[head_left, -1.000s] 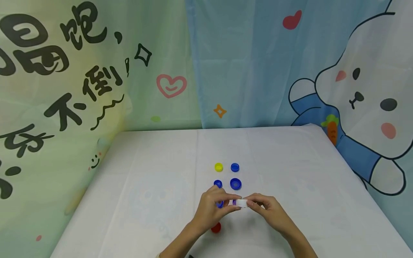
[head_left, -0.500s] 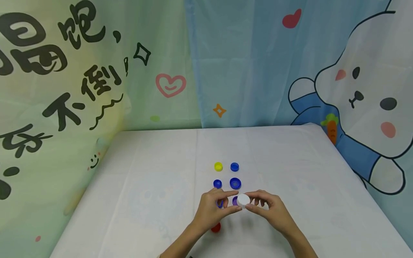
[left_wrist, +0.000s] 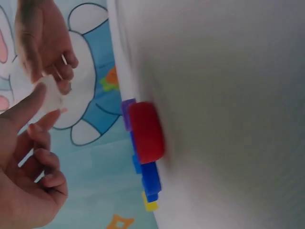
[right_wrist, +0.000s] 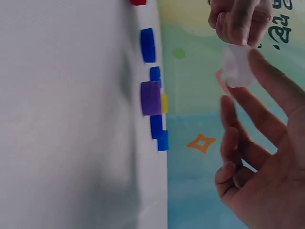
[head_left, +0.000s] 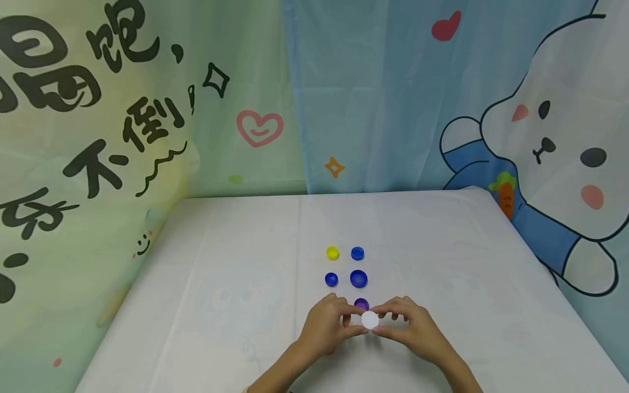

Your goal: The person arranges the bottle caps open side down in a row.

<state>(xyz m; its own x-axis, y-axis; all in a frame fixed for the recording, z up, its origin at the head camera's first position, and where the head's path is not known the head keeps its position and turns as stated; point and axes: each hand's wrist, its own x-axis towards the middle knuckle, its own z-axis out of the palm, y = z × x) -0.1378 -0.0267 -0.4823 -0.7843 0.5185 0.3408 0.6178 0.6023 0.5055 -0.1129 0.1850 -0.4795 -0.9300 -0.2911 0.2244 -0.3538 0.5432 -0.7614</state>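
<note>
A round white cap (head_left: pixel 370 320) is held in the air between both hands, its flat face towards the head camera. My left hand (head_left: pixel 325 325) pinches its left side between thumb and forefinger. From the right, my right hand (head_left: pixel 415 330) pinches the opposite edge, the other fingers loosely bent. Just beyond the white cap sits a purple cap (head_left: pixel 361 303), partly covered by it in the head view. A red cap (left_wrist: pixel 146 131) lies on the table below the left hand, almost wholly hidden in the head view.
On the white-covered table (head_left: pixel 236 273) stand a yellow cap (head_left: pixel 332 252), a small blue cap (head_left: pixel 357 253), another blue cap (head_left: pixel 331 279) and a larger blue cap (head_left: pixel 358 279). One more blue cap (right_wrist: pixel 148 46) shows in the right wrist view. A printed curtain (head_left: pixel 363 98) hangs behind.
The white cap has turned from edge-on to face-on and moved slightly nearer the body, with both hands. The purple cap shows more; the left hand now covers nearly all the red cap.
</note>
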